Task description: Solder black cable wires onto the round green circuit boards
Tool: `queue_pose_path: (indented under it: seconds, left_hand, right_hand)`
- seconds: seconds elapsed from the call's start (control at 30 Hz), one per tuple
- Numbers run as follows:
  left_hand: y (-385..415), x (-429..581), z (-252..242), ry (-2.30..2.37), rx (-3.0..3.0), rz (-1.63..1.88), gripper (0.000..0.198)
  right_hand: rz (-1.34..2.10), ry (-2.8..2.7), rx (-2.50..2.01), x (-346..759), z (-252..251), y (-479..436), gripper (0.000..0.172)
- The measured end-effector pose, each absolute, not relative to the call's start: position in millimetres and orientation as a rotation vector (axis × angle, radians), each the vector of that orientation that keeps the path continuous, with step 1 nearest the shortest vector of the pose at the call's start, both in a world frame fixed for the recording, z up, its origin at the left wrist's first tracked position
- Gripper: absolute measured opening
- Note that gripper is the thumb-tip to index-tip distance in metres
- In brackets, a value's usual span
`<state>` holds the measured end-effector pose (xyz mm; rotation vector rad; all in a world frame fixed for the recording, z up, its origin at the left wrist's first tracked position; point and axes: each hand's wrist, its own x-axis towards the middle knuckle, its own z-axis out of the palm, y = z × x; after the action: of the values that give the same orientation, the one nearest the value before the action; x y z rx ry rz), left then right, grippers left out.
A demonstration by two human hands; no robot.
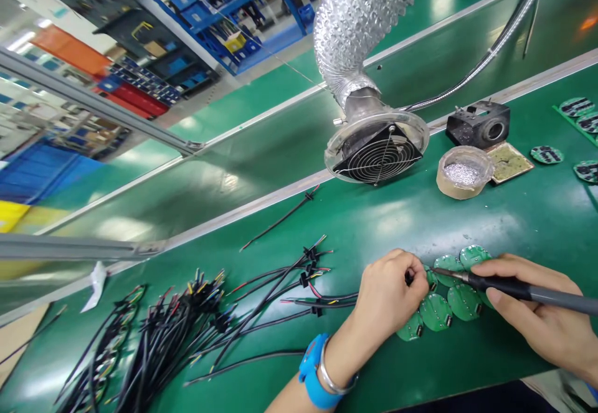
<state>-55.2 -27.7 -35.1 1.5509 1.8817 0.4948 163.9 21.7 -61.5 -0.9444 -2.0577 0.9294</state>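
Observation:
My right hand (pixel 542 313) grips a soldering iron (pixel 509 287) by its dark handle. The iron's tip points left and reaches the edge of a panel of round green circuit boards (pixel 435 311). My left hand (pixel 390 288) is closed, fingers pinched around a black cable end (pixel 409 276) at the panel's upper left board. A blue band (pixel 314 369) and a silver bangle circle the left wrist. Part of the panel is hidden behind both hands. Loose black cables (pixel 275 313) with bared coloured wires lie just left of my left hand.
A fume extractor hood (pixel 380 151) hangs over the bench on a foil duct (pixel 359 33). Behind my right hand stand a tub of solder bits (pixel 455 182), a sponge tray (pixel 511 162) and an iron holder (pixel 481 125). A cable bundle (pixel 163 338) lies at left; more boards (pixel 579 108) sit far right.

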Motion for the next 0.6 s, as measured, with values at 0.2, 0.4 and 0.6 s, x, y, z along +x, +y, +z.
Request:
queue_pose_path:
  seconds: [0.2, 0.4, 0.6]
  left_hand:
    - [-26.2, -55.6, -33.6, 1.891, 1.544, 0.464, 0.012]
    - [-24.1, -54.8, -33.9, 1.912, 1.538, 0.443, 0.012]
    - [-25.0, -53.0, -35.4, 1.936, 1.528, 0.440, 0.011]
  right_hand:
    - [0.909, -2.065, -0.943, 162.0, -59.5, 22.1, 0.017]
    - [0.916, -2.036, -0.934, 159.7, -57.7, 21.7, 0.017]
    - [0.887, -2.036, -0.897, 158.0, -55.3, 20.1, 0.020]
